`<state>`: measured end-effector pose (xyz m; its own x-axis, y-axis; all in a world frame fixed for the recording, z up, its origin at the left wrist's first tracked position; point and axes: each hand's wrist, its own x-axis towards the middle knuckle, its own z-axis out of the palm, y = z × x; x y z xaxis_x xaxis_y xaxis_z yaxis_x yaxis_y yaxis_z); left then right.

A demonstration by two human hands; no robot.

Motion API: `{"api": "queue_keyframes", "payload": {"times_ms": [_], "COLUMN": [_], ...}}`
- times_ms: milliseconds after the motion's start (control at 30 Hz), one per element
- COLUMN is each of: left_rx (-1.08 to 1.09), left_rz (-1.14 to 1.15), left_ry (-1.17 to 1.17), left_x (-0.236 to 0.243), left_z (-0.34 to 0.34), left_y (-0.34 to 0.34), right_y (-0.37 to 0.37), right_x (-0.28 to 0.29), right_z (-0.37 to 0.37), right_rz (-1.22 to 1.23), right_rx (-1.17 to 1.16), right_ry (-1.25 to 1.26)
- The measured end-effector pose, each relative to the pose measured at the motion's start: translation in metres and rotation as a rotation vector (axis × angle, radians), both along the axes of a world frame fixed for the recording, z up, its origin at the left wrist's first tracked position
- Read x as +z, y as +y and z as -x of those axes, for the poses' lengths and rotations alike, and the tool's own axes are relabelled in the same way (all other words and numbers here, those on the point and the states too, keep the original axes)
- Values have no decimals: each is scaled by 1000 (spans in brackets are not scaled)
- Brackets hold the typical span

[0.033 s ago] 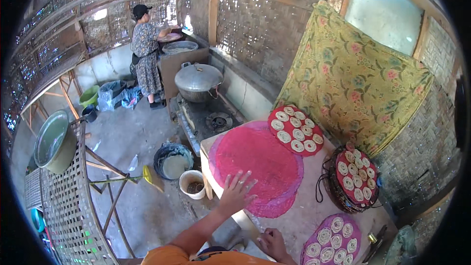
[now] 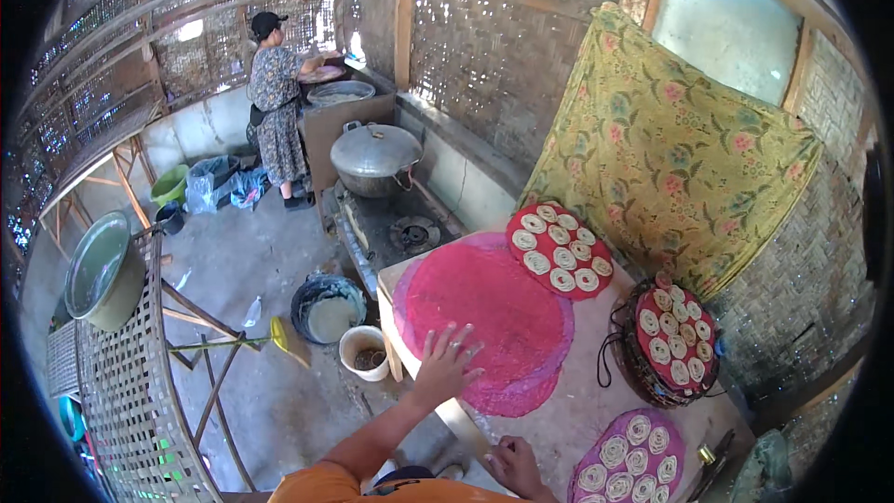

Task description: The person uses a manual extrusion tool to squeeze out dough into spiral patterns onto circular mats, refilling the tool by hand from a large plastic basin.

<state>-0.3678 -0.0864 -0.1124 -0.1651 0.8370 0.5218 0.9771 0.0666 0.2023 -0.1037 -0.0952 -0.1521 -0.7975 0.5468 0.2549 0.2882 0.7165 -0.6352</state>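
With its fingers spread, my left hand reaches over the near left part of a bright pink round sheet, which lies on a light table over purple-edged sheets. Whether the palm presses on it I cannot tell. At the table's near edge my right hand is curled closed, its inner side hidden. Pale coiled strands, like noodle rounds, rest on a red disc at the table's far end. More coils sit on a purple disc near my right hand, and on another red disc atop a dark round basket.
A person works at a counter at the back. A large lidded metal pot stands by a stove burner. Left of the table are a dark tub and a white bucket. A woven rack holds a green basin.
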Motion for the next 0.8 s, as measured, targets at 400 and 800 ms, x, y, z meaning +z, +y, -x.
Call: {"api": "queue_keyframes", "payload": {"times_ms": [400,800], "left_rx": [292,18], "left_rz": [-163,461], "left_ry": [-4,-382], "left_x": [7,-24], "left_z": [108,247], "left_y": [73,134], "right_y": [5,10], "right_x": [-19,-75], "right_z": [-1,-10], "right_rz": [59,219], "right_rx": [-315,-614], "right_ry": [266,-245]}}
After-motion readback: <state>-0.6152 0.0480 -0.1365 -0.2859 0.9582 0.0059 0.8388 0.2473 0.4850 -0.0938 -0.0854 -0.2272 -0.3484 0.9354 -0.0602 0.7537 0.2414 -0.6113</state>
